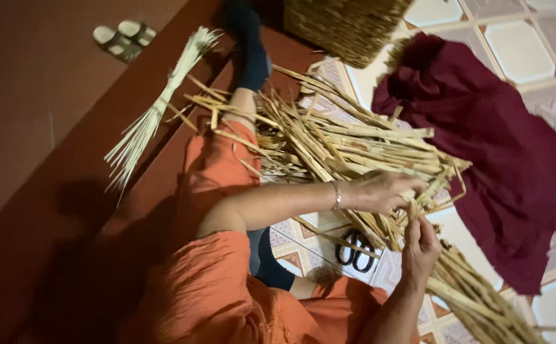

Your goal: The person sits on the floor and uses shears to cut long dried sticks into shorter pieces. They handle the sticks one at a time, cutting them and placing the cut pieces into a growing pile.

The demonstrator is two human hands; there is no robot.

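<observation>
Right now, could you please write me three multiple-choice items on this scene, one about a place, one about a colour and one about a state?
1. Where do the scissors lie?
A. on the tiled floor under the stalks
B. in the basket
C. on the cloth

2. What colour is the cloth?
A. white
B. green
C. dark red

3. What is the left hand doing?
A. resting flat on the floor
B. gripping dry stalks
C. holding sandals

Answers: 1 A, their black handles show on the tiles; 2 C, it is maroon; 3 B, its fingers close on the stalks, near the right hand.
</observation>
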